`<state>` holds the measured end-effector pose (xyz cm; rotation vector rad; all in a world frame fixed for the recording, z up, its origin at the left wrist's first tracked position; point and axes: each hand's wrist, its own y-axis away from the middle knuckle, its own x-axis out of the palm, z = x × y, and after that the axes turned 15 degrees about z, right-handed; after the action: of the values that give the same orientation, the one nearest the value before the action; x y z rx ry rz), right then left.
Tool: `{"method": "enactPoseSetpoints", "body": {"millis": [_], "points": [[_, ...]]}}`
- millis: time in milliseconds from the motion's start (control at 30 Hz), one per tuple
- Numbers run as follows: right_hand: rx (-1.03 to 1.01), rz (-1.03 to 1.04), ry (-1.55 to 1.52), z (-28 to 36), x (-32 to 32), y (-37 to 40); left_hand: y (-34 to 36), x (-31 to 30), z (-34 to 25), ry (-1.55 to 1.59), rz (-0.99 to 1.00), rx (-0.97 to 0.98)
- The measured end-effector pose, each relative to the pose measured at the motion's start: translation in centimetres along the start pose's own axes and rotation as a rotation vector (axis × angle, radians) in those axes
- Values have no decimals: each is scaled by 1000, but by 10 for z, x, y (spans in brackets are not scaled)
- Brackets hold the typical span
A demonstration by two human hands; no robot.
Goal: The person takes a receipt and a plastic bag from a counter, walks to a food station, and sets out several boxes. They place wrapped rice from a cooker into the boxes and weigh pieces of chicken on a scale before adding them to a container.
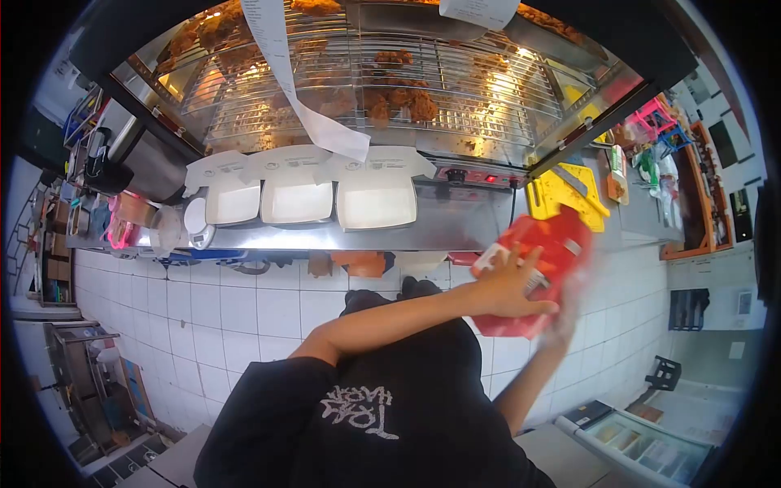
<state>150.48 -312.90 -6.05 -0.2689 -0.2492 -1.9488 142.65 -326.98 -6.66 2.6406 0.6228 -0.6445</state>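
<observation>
My left hand (512,286) reaches across my body and grips a red package (573,244) with white print, its fingers spread over the near face. The package is held in the air, tilted, off the front edge of the counter. My right hand (558,328) is at the right side of the package, smeared by motion. It looks pale and shiny, as if in a clear plastic glove, and its fingers cannot be made out. To the left, three open white paper boxes (377,205) stand in a row on the steel counter (325,237), their lids folded back.
A lit display warmer (488,176) with fried pieces (412,104) on wire racks rises behind the boxes. A paper receipt (338,137) hangs from it. A knife (576,185) lies on a yellow cutting board (541,203). A white scale (198,220) stands at the left.
</observation>
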Motion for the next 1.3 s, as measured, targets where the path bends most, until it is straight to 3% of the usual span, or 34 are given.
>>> {"method": "enactPoseSetpoints", "body": {"millis": [33, 67, 133, 233, 400, 467, 600, 667, 700, 767, 833, 867, 933, 967, 1067, 1133, 1200, 1267, 1300], "points": [[182, -43, -152, -12, 15, -10, -2, 7, 20, 49, -19, -85], [239, -4, -194, -35, 19, -20, -4, 12, 40, 39, -22, -90], [390, 56, -69, -65, 20, -37, -9, 16, 75, 94, -163, -167], [284, 201, -18, -99, 24, -46, -4, 11, 107, 183, -314, -51], [166, 305, 118, -103, 46, -46, 8, 10, 116, 19, -325, -118], [106, 269, 352, -94, 62, -41, 13, 10, 109, -67, -428, -119], [21, 316, 472, -95, 63, -36, 23, -6, 102, -119, -424, -157], [-126, 337, 520, -95, 56, -31, 27, -15, 95, -153, -354, -206], [-98, 240, 511, -82, 63, -24, 25, -18, 97, -152, -342, -207], [-93, 239, 528, -54, 51, -21, 15, -22, 105, -360, -472, -248], [-22, 179, 497, -20, 32, -14, 1, -44, 107, -264, -389, -356], [24, 151, 456, -1, 27, -12, 4, -62, 93, -258, -365, -295], [100, 64, 419, 32, 5, -4, -16, -92, 83, -412, -405, -230], [108, 3, 375, 38, -9, -4, -28, -105, 79, -485, -329, -317], [91, -87, 441, 64, -24, -7, -57, -119, 76, -564, -402, -203], [68, -119, 553, 66, -16, -14, -51, -122, 54, -683, -731, 65], [322, -308, 573, 60, -11, -27, -41, -94, 23, -356, -364, 125], [164, -207, 636, 34, -16, -32, -31, -60, -13, -42, 47, 209], [160, -168, 590, 30, -9, -33, -35, -36, -14, -33, 118, 184]]}}
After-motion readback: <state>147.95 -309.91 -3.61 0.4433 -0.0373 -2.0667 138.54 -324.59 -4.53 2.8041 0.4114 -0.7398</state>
